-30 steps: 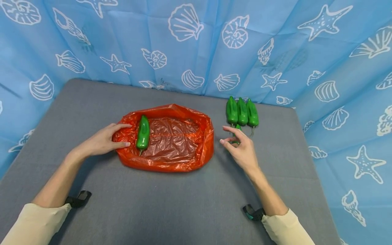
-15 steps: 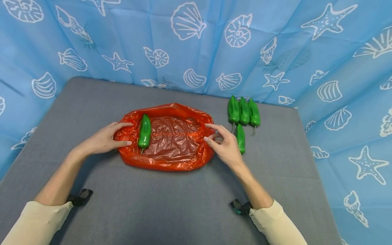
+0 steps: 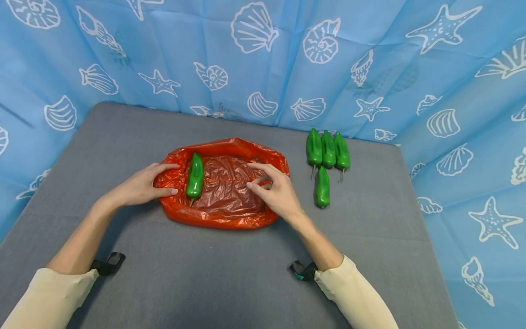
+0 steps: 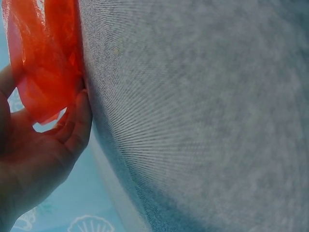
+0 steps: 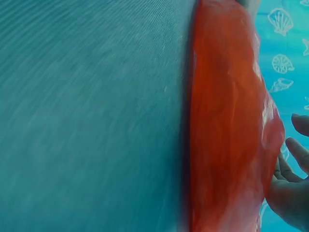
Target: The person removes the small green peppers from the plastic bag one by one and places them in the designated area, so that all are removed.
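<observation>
A red plastic bag (image 3: 230, 223) lies with its mouth spread wide on the grey table. Inside it, near the left end, is a green pepper (image 3: 195, 177) with its stem toward me. My left hand (image 3: 141, 185) holds the bag's left end, thumb and fingers over the rim; the left wrist view shows the plastic (image 4: 46, 63) between them. Over the right part of the bag hovers my right hand (image 3: 279, 194), thumb and fingers loosely bent with a gap between the tips and nothing held. In the right wrist view its fingers (image 5: 297, 154) appear beyond the bag's side.
Three green peppers (image 3: 328, 151) stand side by side at the table's back right. Another green pepper (image 3: 323, 188) lies just in front of them. A blue curtain (image 3: 263, 59) with white shell prints hangs behind the grey table (image 3: 230, 274).
My right hand has moved left, from beside the peppers to over the bag, uncovering the front pepper. My left hand stays at the bag's left end.
</observation>
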Demonstrator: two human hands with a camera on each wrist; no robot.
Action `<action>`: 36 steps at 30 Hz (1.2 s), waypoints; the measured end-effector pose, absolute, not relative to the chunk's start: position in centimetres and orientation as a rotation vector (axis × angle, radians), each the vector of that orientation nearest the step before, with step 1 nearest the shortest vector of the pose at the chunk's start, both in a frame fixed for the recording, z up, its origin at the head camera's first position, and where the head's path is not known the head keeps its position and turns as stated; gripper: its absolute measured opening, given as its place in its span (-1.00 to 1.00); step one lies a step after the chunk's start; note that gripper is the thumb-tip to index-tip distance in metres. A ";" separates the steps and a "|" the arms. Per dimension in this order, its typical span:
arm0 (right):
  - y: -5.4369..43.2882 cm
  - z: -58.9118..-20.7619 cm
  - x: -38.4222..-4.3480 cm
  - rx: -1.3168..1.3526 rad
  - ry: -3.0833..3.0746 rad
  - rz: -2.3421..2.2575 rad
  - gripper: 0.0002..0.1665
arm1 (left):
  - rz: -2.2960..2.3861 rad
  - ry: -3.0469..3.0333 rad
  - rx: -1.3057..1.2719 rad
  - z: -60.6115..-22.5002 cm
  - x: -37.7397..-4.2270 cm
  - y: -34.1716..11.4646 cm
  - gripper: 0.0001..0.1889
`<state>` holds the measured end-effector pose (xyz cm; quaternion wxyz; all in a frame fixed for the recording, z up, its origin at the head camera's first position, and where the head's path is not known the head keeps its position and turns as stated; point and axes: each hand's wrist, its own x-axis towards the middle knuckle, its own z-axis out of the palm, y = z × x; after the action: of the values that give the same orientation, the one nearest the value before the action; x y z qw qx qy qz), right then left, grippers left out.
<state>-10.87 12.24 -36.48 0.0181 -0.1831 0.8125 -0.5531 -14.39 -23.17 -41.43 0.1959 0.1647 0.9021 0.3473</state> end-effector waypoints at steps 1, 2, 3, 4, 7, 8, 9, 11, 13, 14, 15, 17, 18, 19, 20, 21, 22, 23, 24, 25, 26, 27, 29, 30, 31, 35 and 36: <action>11.9 -36.5 -10.9 -0.566 2.513 -1.713 -0.50 | 0.973 2.528 0.462 -41.4 -14.4 -23.2 -0.25; 11.6 -36.4 -11.0 -0.562 2.503 -1.709 -0.50 | 0.971 2.529 0.462 -41.4 -14.4 -23.2 -0.25; 11.3 -36.4 -11.0 -0.555 2.494 -1.703 -0.49 | 0.970 2.528 0.459 -41.4 -14.4 -23.2 -0.25; 11.0 -36.4 -11.0 -0.547 2.488 -1.697 -0.49 | 0.967 2.529 0.458 -41.4 -14.4 -23.1 -0.25; 10.1 -36.2 -11.2 -0.525 2.465 -1.685 -0.47 | 0.964 2.530 0.457 -41.4 -14.5 -23.1 -0.25; 9.8 -36.8 -11.5 -0.522 2.457 -1.686 -0.46 | 0.963 2.530 0.457 -41.4 -14.5 -23.1 -0.25; 9.6 -37.3 -11.8 -0.522 2.449 -1.687 -0.46 | 0.961 2.531 0.457 -41.4 -14.5 -23.1 -0.25; 9.1 -38.4 -12.5 -0.533 2.425 -1.696 -0.44 | 0.961 2.534 0.459 -41.4 -14.5 -23.1 -0.25; 8.6 -39.6 -13.2 -0.553 2.409 -1.697 -0.42 | 0.963 2.536 0.459 -41.4 -14.5 -23.2 -0.25; 8.3 -40.2 -13.5 -0.559 2.399 -1.697 -0.41 | 0.966 2.535 0.458 -41.4 -14.5 -23.2 -0.25; 8.1 -40.3 -13.6 -0.559 2.387 -1.695 -0.40 | 0.970 2.535 0.457 -41.4 -14.5 -23.2 -0.25; 7.6 -40.4 -13.7 -0.545 2.363 -1.686 -0.40 | 0.974 2.536 0.456 -41.3 -14.4 -23.2 -0.25; 7.4 -40.5 -13.8 -0.530 2.351 -1.678 -0.39 | 0.976 2.538 0.457 -41.3 -14.4 -23.2 -0.25; 7.2 -40.6 -13.8 -0.513 2.334 -1.676 -0.39 | 0.978 2.539 0.457 -41.3 -14.4 -23.2 -0.26; 7.0 -40.7 -13.9 -0.502 2.322 -1.674 -0.39 | 0.978 2.542 0.457 -41.3 -14.4 -23.2 -0.26; 6.8 -40.7 -13.9 -0.490 2.310 -1.671 -0.40 | 0.976 2.545 0.457 -41.3 -14.4 -23.2 -0.26; 6.6 -40.8 -14.0 -0.479 2.301 -1.670 -0.40 | 0.974 2.548 0.457 -41.3 -14.4 -23.2 -0.26; 6.4 -40.9 -14.1 -0.471 2.293 -1.668 -0.40 | 0.973 2.549 0.458 -41.3 -14.4 -23.2 -0.26; 6.2 -41.0 -14.1 -0.465 2.286 -1.668 -0.39 | 0.973 2.552 0.459 -41.3 -14.5 -23.2 -0.27; 6.0 -41.1 -14.2 -0.464 2.278 -1.667 -0.39 | 0.972 2.553 0.459 -41.3 -14.5 -23.2 -0.27; 5.8 -41.1 -14.2 -0.463 2.269 -1.666 -0.39 | 0.970 2.555 0.461 -41.4 -14.5 -23.3 -0.27; 5.6 -41.2 -14.2 -0.460 2.256 -1.668 -0.38 | 0.968 2.557 0.463 -41.4 -14.5 -23.3 -0.27; 5.2 -41.4 -14.3 -0.462 2.233 -1.668 -0.36 | 0.968 2.562 0.468 -41.4 -14.5 -23.2 -0.27; 5.0 -41.4 -14.3 -0.464 2.219 -1.667 -0.35 | 0.969 2.564 0.468 -41.5 -14.5 -23.2 -0.27; 4.8 -41.5 -14.4 -0.465 2.207 -1.666 -0.34 | 0.970 2.566 0.469 -41.5 -14.5 -23.2 -0.27; 4.0 -41.9 -14.5 -0.449 2.197 -1.636 -0.30 | 0.969 2.567 0.468 -41.6 -14.6 -23.2 -0.27; 3.8 -42.0 -14.5 -0.438 2.197 -1.624 -0.29 | 0.965 2.566 0.467 -41.6 -14.6 -23.2 -0.27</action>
<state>-14.46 3.82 -41.98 0.1861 -0.1553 0.7802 -0.5767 -14.59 -23.21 -41.58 0.1794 0.1651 0.9078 0.3413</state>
